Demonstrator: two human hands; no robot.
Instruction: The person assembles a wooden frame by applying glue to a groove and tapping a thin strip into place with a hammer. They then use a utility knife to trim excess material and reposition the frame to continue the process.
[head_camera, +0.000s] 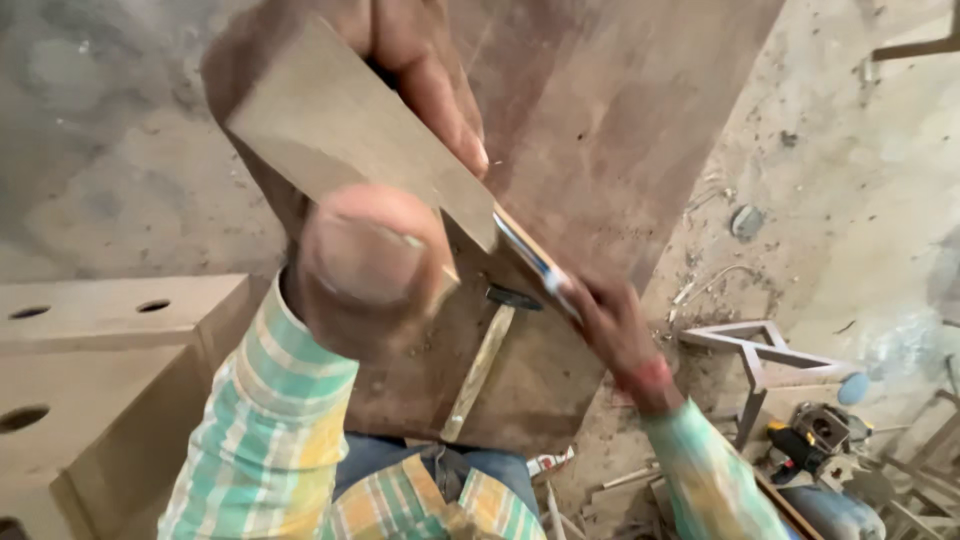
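Close under the head camera, the left hand (375, 255) holds up a flat, pale brown wooden block with a straight cut edge (350, 130); its grip is closed around the piece, thumb pressed against the near face and fingers (435, 95) wrapped over the far side, so the block sits tilted and raised above everything else. The right hand (610, 325) reaches in from the lower right and pinches a slim pencil-like tool with a blue and white shaft (535, 262), its grip tight on the rear end while the front end runs up to the lower corner of the block; whether the tip actually touches the wood cannot be told. Beneath both hands lies a wide, dark reddish-brown wooden board (600, 130), which slants across the person's lap and serves as the surface here. On it, just below the block, rests a hammer with a dark metal head and a light wooden handle (485, 360), the handle pointing down toward the person. Both arms wear green, white and yellow checked sleeves (270, 440). To the left stands a pale wooden box with round holes (110, 330). On the dusty concrete floor (860, 170) at right lie a grey metal frame (760, 345) and a yellow and black power tool (805, 435).
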